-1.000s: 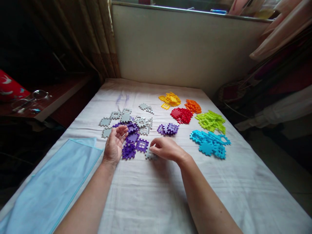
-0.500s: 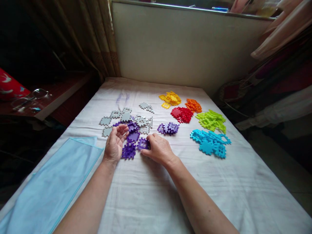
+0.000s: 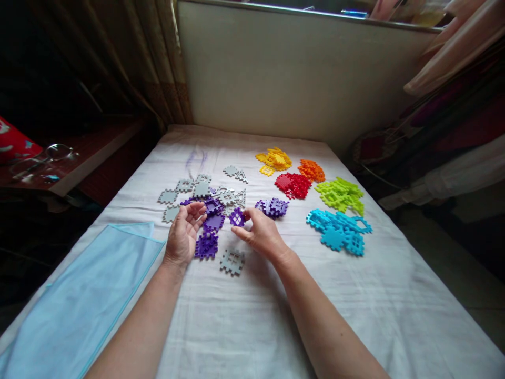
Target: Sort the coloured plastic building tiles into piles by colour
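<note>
My right hand [image 3: 260, 231] pinches a purple window-shaped building tile [image 3: 236, 217] between thumb and fingers, above the sheet. Curved open with its palm up and inward, my left hand [image 3: 185, 231] rests beside the mixed purple tiles [image 3: 214, 222]. Another small purple stack [image 3: 206, 246] lies by its wrist. Grey tiles [image 3: 202, 186] spread behind the left hand, partly under purple ones. One grey window tile [image 3: 232, 262] lies alone in front, between my forearms. A separate purple pile [image 3: 273, 207] sits just beyond my right hand.
Piles of yellow [image 3: 274, 160], orange [image 3: 311, 170], red [image 3: 293, 185], lime green [image 3: 340, 195] and blue tiles [image 3: 337, 231] lie on the right of the white sheet [image 3: 252, 326]. A folded light-blue cloth [image 3: 87, 295] covers the left side. Glasses [image 3: 59, 151] lie on a side table.
My right hand has lifted the purple window tile and moved it slightly away from me and to the right. The grey window tile beneath is now uncovered. My left hand stays nearly still.
</note>
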`<state>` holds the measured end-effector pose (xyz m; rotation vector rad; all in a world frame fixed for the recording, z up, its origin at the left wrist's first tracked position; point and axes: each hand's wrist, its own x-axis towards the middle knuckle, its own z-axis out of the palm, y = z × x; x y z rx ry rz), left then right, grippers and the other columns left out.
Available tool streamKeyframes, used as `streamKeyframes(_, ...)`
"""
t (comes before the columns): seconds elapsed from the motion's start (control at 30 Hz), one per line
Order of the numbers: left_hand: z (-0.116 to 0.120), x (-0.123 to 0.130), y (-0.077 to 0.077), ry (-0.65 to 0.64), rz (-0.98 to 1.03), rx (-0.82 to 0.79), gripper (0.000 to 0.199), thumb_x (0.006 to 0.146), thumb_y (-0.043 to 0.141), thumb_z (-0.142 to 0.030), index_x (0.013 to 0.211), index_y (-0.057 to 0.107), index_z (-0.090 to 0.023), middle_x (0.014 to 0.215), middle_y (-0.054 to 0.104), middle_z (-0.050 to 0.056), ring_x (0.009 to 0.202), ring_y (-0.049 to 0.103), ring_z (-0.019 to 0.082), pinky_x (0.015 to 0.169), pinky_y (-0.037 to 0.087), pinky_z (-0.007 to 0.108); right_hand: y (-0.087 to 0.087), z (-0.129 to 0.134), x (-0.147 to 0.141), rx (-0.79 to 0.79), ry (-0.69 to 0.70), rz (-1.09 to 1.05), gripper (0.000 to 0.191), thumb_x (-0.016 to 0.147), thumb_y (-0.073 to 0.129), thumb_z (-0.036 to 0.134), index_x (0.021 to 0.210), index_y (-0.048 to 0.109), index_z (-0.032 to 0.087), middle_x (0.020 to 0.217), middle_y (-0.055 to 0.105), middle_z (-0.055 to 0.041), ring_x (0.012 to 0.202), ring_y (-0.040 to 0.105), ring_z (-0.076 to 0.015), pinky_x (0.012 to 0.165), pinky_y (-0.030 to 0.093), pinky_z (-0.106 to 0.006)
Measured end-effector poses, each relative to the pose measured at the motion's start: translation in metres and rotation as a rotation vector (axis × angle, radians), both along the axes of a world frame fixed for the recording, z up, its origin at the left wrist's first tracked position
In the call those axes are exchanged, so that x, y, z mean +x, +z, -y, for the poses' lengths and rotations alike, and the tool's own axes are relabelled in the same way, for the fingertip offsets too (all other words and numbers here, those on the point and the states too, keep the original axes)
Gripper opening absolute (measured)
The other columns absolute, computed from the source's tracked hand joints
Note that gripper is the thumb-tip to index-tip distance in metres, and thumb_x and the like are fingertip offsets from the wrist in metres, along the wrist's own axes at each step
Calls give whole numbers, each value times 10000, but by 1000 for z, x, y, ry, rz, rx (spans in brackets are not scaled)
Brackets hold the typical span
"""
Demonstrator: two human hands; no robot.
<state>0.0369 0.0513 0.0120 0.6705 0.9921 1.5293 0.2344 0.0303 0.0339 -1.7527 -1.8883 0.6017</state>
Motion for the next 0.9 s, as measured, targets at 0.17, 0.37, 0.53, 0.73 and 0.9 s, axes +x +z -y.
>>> streamKeyframes(0.17, 0, -1, 0, -5, -3, 7, 467, 718, 715, -616, 928, 713, -199, 1047, 724, 70, 1040, 653, 206, 947, 505, 363, 15, -6, 50, 50, -308, 220, 422, 853, 638, 463, 1179, 623, 195, 1159, 669, -107, 999, 645, -234, 824, 473, -317)
streamKeyframes(0.37, 0, -1, 0, -15, -17, 9, 467, 711, 722, -610, 931, 722, -198, 1037, 725, 70, 1041, 652, 207, 936, 510, 355, 18, -4, 91, -251, -464, 411, 431, 842, 604, 508, 1095, 666, 164, 1070, 726, -139, 1001, 671, -288, 787, 473, -334)
streamKeyframes(0.53, 0, -1, 0, -6, -15, 12, 446, 731, 710, -596, 936, 720, -200, 1044, 729, 72, 1039, 656, 204, 960, 500, 364, 17, -2, 92, -252, -447, 433, 492, 850, 599, 550, 1149, 645, 163, 1065, 727, -135, 998, 676, -270, 787, 477, -317)
streamKeyframes(0.73, 2, 4, 0, 49, 27, 1, 428, 772, 674, -594, 937, 709, -201, 1071, 728, 75, 1112, 637, 203, 1058, 437, 371, 31, 1, 64, -92, -414, 462, 376, 914, 559, 461, 1171, 658, 205, 1190, 654, -130, 1034, 653, -252, 839, 479, -325)
streamKeyframes(0.9, 7, 15, 0, 47, 25, 15, 440, 823, 603, -629, 965, 698, -224, 1113, 716, 57, 1204, 592, 198, 1120, 375, 372, 22, 10, 6, -50, 132, 269, 328, 866, 659, 434, 1148, 670, 267, 1147, 663, -50, 930, 656, -191, 801, 487, -290)
